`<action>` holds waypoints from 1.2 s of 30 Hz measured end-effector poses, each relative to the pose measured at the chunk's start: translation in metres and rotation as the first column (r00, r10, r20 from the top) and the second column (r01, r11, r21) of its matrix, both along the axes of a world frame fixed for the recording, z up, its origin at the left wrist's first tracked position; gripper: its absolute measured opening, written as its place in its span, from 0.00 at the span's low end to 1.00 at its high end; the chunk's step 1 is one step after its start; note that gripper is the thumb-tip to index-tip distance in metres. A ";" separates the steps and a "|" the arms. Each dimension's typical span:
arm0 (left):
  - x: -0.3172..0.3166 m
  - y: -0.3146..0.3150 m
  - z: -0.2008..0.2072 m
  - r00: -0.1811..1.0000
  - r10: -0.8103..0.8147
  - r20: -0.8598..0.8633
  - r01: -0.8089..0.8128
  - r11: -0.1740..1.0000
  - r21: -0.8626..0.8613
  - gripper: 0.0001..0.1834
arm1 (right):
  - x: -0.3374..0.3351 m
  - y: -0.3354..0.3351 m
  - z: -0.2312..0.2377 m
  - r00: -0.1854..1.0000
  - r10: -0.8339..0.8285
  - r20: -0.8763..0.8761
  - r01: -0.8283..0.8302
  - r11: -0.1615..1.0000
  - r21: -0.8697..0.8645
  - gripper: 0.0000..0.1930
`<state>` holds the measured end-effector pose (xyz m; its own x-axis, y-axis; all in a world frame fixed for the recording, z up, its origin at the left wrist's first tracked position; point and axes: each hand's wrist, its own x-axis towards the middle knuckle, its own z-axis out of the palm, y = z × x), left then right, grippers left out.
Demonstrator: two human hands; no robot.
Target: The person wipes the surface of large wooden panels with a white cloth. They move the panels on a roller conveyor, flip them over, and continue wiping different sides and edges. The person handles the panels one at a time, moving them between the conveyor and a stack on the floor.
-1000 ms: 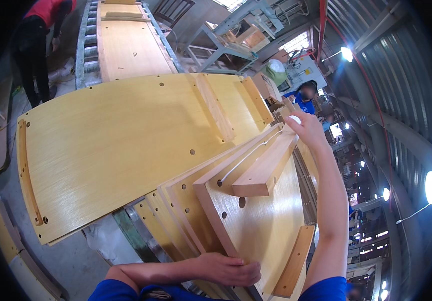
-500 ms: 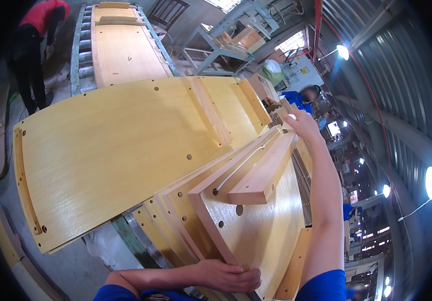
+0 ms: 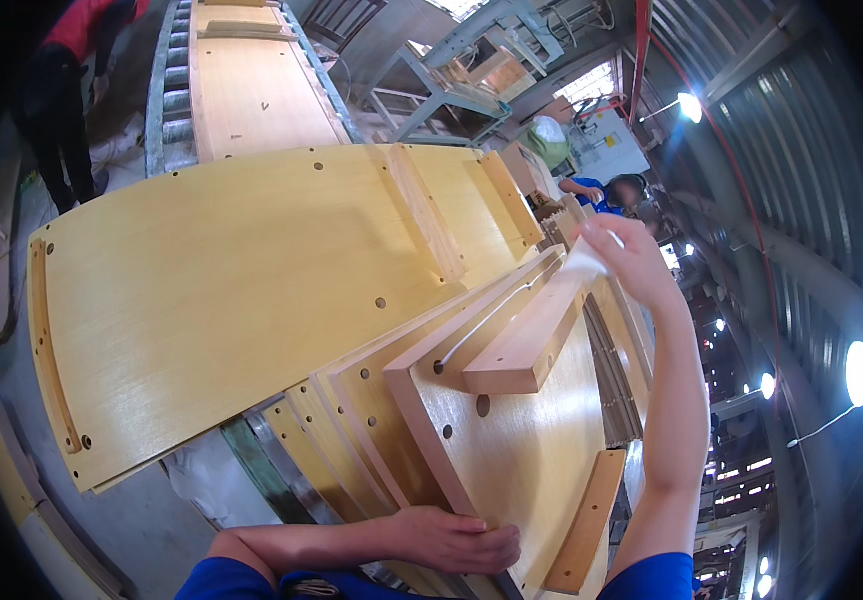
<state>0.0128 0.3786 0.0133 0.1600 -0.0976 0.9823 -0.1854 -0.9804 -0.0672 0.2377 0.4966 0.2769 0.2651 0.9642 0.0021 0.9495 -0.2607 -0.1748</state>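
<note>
A thick wooden panel (image 3: 541, 450) stands tilted in front of me, with dark round holes along its edge. My left hand (image 3: 466, 543) is closed over its near edge, fingers curled. A line of white glue (image 3: 486, 322) runs along the panel's upper part, ending near a hole. Beside that line lies a pale wooden bar (image 3: 521, 350) reaching toward the far end. There my right hand (image 3: 633, 262) grips a white object (image 3: 583, 264), blurred and partly hidden by the fingers, right against the bar's far end.
A large yellowish board (image 3: 221, 300) with wooden strips lies to the left. More boards (image 3: 351, 430) lean behind my panel. A wooden strip (image 3: 587, 525) sits on its near right. Beyond are a roller conveyor (image 3: 173, 100), a person in red (image 3: 56, 100) and a co-worker in blue (image 3: 591, 192).
My right hand has shifted slightly right and nearer, turning so more of the white object shows against the bar. My left hand stays on the panel edge. The view has moved slightly.
</note>
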 end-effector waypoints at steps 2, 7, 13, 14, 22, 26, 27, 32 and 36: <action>-0.002 0.002 -0.002 1.000 0.013 -0.015 -0.012 1.000 0.022 0.16 | -0.040 -0.011 0.003 0.985 0.115 -0.130 -0.116 0.993 0.000 0.19; -0.002 0.000 0.000 0.998 -0.067 -0.003 0.067 0.998 -0.002 0.13 | -0.094 -0.021 0.001 0.968 0.195 -0.159 -0.215 0.969 -0.120 0.18; -0.004 -0.002 -0.001 0.992 -0.123 -0.012 0.122 0.991 -0.048 0.13 | -0.076 -0.014 0.006 0.981 0.193 0.036 -0.181 0.961 -0.208 0.17; -0.004 -0.002 -0.001 0.995 -0.101 -0.016 0.100 0.994 -0.037 0.14 | -0.072 -0.011 0.008 0.982 0.173 0.074 -0.153 0.963 -0.221 0.18; -0.002 -0.001 -0.002 0.995 -0.094 -0.026 0.093 0.995 -0.024 0.15 | -0.004 0.002 0.007 0.945 0.069 0.318 -0.020 0.988 -0.156 0.21; -0.001 -0.002 -0.003 0.988 -0.144 -0.047 0.143 0.989 -0.025 0.14 | 0.032 0.007 0.004 0.922 0.027 0.387 0.021 0.993 -0.118 0.23; -0.002 -0.002 -0.003 0.990 -0.134 -0.041 0.133 0.991 -0.023 0.15 | 0.037 0.010 0.004 0.898 0.027 0.439 0.033 0.991 -0.128 0.23; -0.003 -0.007 -0.004 0.990 -0.135 -0.032 0.134 0.991 -0.013 0.15 | 0.051 0.018 0.004 0.830 -0.110 0.547 0.226 0.962 -0.150 0.23; -0.005 -0.004 0.002 0.993 -0.118 -0.029 0.118 0.993 0.016 0.14 | 0.036 0.001 0.017 0.782 -0.197 0.592 0.327 0.937 -0.121 0.23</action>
